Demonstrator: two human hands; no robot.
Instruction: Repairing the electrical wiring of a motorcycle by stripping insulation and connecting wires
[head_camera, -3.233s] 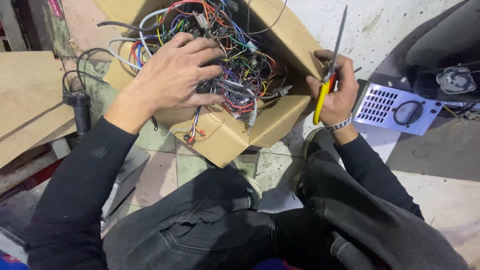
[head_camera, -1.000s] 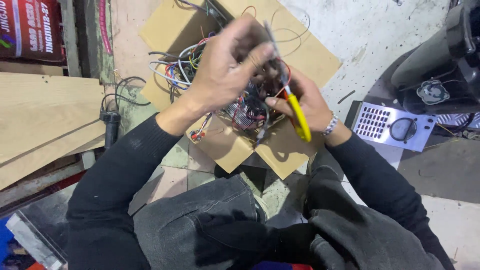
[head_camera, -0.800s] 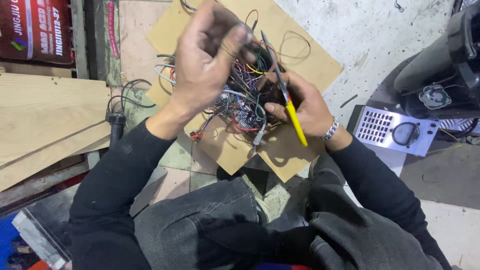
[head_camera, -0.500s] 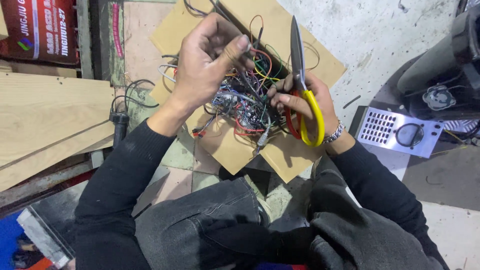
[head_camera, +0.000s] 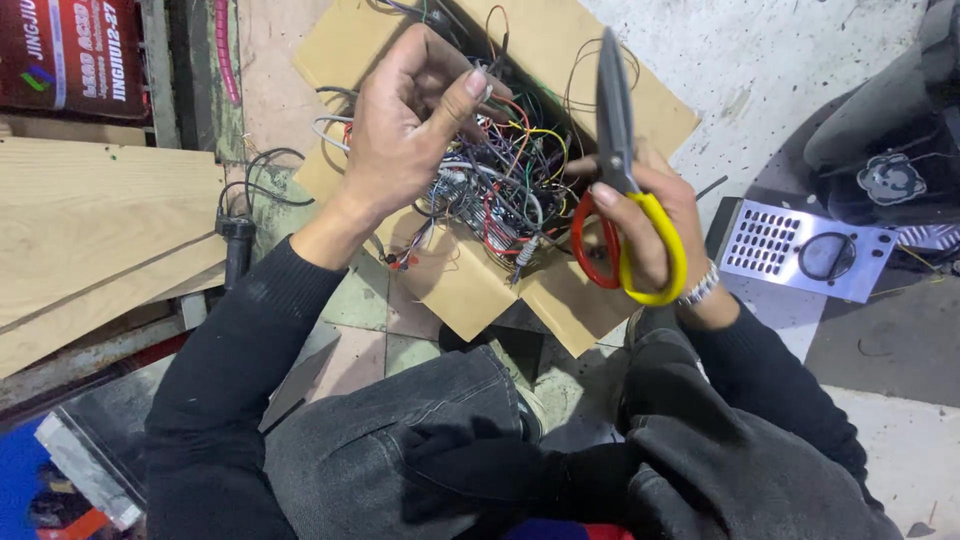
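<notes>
Left hand: our left hand (head_camera: 405, 130) is raised over the box, thumb and fingertips pinched together on a few thin wires (head_camera: 487, 92) drawn up from the heap.
Right hand: our right hand (head_camera: 645, 225) is clamped on the scissors (head_camera: 618, 190), fingers through the red and yellow loops.
Scissors axis: the long axis runs nearly straight away from us, the blades standing closed and pointing up past the far flap.
Relation: the pinched wires lie to the left of the blades, near them but apart; the blade tips stand about level with the pinch, so our right hand is the nearer one to the stretch of wire beyond our left fingers.
Wire look: thin, slack strands in grey, green, yellow and red, running down into a dense tangle (head_camera: 500, 195) just below and between both hands.
Box: the tangle sits in an open cardboard box (head_camera: 470, 285) on the floor, flaps spread.
Further out: a perforated metal panel (head_camera: 805, 250) lies right of our right hand, wooden boards (head_camera: 90, 240) well left of our left hand.
</notes>
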